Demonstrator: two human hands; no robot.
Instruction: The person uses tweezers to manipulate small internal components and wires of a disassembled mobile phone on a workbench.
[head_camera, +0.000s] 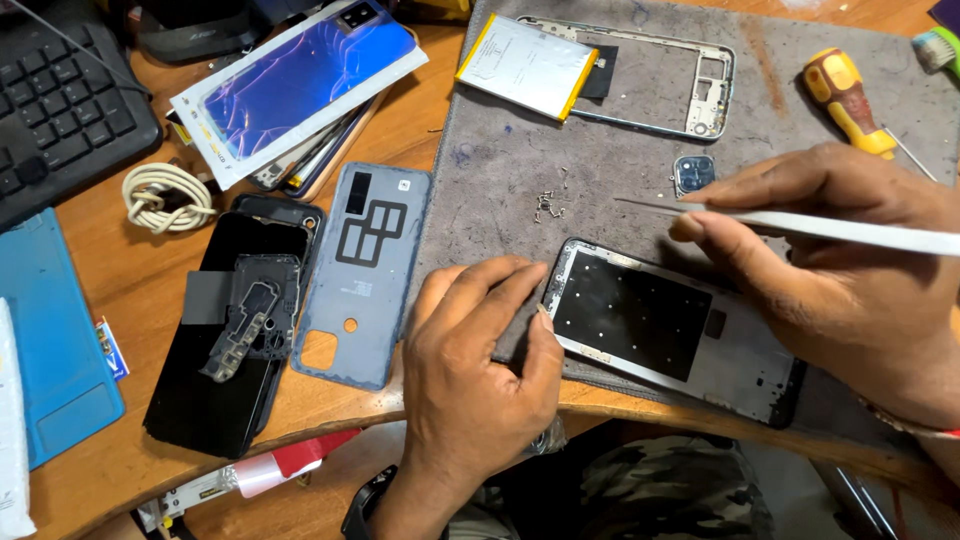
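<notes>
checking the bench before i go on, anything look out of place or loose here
Yes: a small pile of tiny screws lies loose on the grey mat, in no tray. The battery lies askew over a corner of the empty phone frame.

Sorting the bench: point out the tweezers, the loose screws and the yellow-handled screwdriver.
tweezers (800, 222), head view, middle of the metal blade.
loose screws (548, 205), head view, centre of the small pile.
yellow-handled screwdriver (845, 98), head view, on the handle.

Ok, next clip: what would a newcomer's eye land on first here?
Probably the right hand holding metal tweezers over the opened phone frame on the grey mat, with the left hand steadying the frame's corner. Next, the shiny blue back cover at top left.
</notes>
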